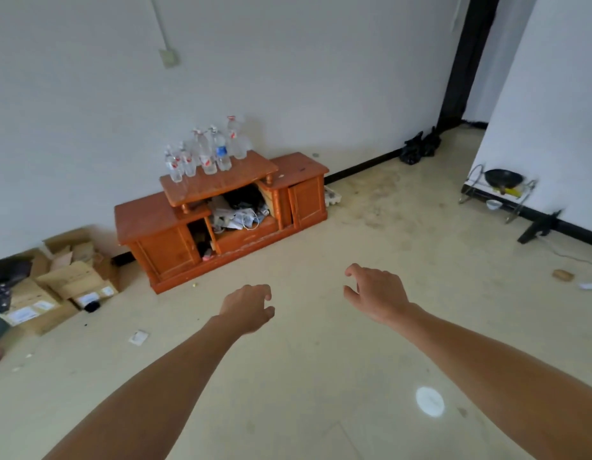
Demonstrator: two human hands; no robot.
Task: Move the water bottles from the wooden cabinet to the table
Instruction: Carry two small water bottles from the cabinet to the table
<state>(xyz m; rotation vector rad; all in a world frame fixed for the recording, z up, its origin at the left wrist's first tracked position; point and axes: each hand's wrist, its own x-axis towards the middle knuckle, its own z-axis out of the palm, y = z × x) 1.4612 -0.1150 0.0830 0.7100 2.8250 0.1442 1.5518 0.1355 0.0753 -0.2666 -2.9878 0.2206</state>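
Observation:
Several clear plastic water bottles [205, 154] stand upright on the raised top shelf of a low orange wooden cabinet [301, 171] against the white wall. Most carry red labels; one has a blue label [221, 152]. My left hand [250, 307] and my right hand [376, 295] reach forward over the floor, well short of the cabinet. Both have loosely curled fingers and hold nothing. No table is in view.
The cabinet's open middle compartment [241, 210] is stuffed with papers and cables. Cardboard boxes [69, 280] lie on the floor at the left. A metal rack with a black wok [502, 179] stands by the right wall, black bags [419, 147] near the doorway. Beige tiled floor lies between.

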